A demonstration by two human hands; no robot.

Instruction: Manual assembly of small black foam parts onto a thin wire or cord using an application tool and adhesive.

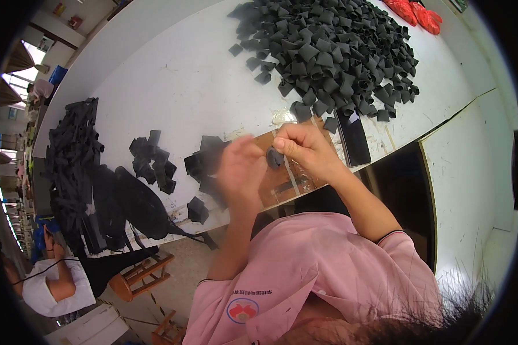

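Note:
My right hand [312, 150] is closed in a pinch, with a small dark grey curled piece of material [275, 158] between thumb and fingers. Right beside it, my left hand [241, 172] is smeared by motion, so how its fingers stand is hard to see. Both are over a brown board [270, 191] taped at the table's near edge. Flat black pieces [200, 163] lie partly behind my left hand, and a single black piece [197, 210] is closer to the edge. Beyond my hands rises a large heap of dark grey folded pieces [333, 54].
On the white table [172, 75], a cluster of black pieces [153, 161] lies left of centre. Farther left are piled black strips [72, 152] and a black bag-like item [138, 201]. A dark flat slab [352, 137] adjoins the board. Another person [57, 287] and a wooden stool [141, 277] are lower left.

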